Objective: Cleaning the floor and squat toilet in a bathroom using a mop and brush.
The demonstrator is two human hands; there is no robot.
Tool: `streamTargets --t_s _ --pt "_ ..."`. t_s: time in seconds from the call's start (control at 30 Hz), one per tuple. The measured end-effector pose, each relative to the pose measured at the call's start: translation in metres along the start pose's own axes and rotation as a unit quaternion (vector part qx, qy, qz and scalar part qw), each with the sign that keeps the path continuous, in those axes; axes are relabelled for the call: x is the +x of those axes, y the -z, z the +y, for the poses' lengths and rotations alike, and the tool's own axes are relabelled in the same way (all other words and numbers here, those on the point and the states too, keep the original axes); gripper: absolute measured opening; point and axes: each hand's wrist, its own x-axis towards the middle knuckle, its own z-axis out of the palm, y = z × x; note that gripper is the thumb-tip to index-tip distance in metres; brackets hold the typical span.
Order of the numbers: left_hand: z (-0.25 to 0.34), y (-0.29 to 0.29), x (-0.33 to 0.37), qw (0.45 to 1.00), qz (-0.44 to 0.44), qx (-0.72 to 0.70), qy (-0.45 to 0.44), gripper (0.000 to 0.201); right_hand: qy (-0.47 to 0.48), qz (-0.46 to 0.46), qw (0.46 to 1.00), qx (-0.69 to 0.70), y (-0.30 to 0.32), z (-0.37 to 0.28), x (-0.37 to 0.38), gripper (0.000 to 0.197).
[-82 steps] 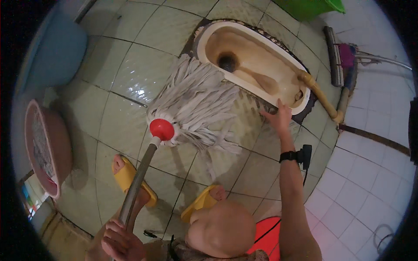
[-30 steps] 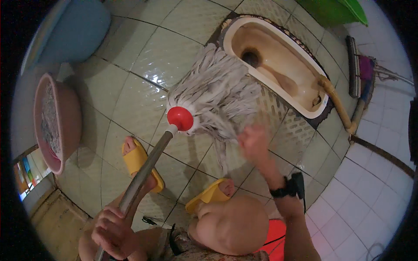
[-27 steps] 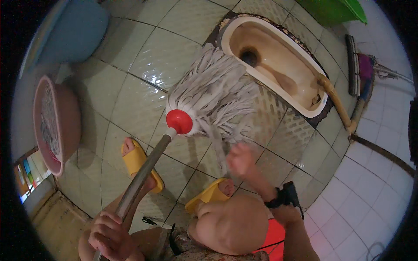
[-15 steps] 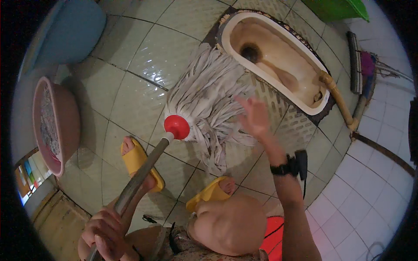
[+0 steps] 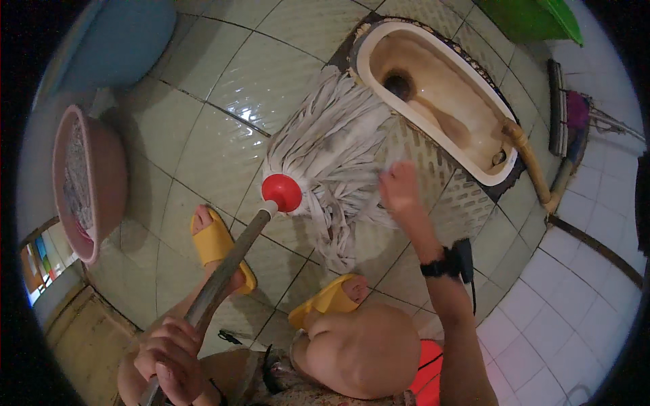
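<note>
One string mop (image 5: 338,142), head view: pale strands fanned over the middle of the tiled floor (image 5: 223,142), with a red cap (image 5: 282,192) at their near left end. The grey handle (image 5: 233,264) ran from the cap toward the person's left side. Long axis: near left to far right, the longest strands ending beside the squat toilet (image 5: 437,101).

One left hand (image 5: 170,358): wrapped around the handle, close to the body.

One right hand (image 5: 401,186): narrow, fingers curled, at the right fringe of the strands; blur hid whether it held a strand, so contact could not be told. Of the two hands, it was the nearer to the strands.

Governing relation, by judgement: most of the strands lay to the left of the right hand, the cap farther left and almost level with it.

Also listed: one pink basin (image 5: 108,176), floor's left edge; one green basin (image 5: 535,20), far right corner.
</note>
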Motion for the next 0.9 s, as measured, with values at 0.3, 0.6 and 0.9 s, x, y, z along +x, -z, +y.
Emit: streamTargets --t_s 0.3,0.6,0.9 --pt "-0.011 0.010 -0.023 0.994 0.091 -0.042 -0.051 0.012 -0.015 -0.076 0.991 0.105 0.002 -0.111 -0.109 0.011" --pt "-0.001 -0.009 -0.004 0.999 0.029 0.029 -0.005 0.005 -0.105 -0.170 0.950 0.238 0.025 -0.112 -0.074 0.017" --pt "-0.017 0.026 -0.037 0.994 0.042 -0.099 0.003 0.006 -0.114 0.015 0.980 0.160 0.033 -0.036 0.031 0.018"
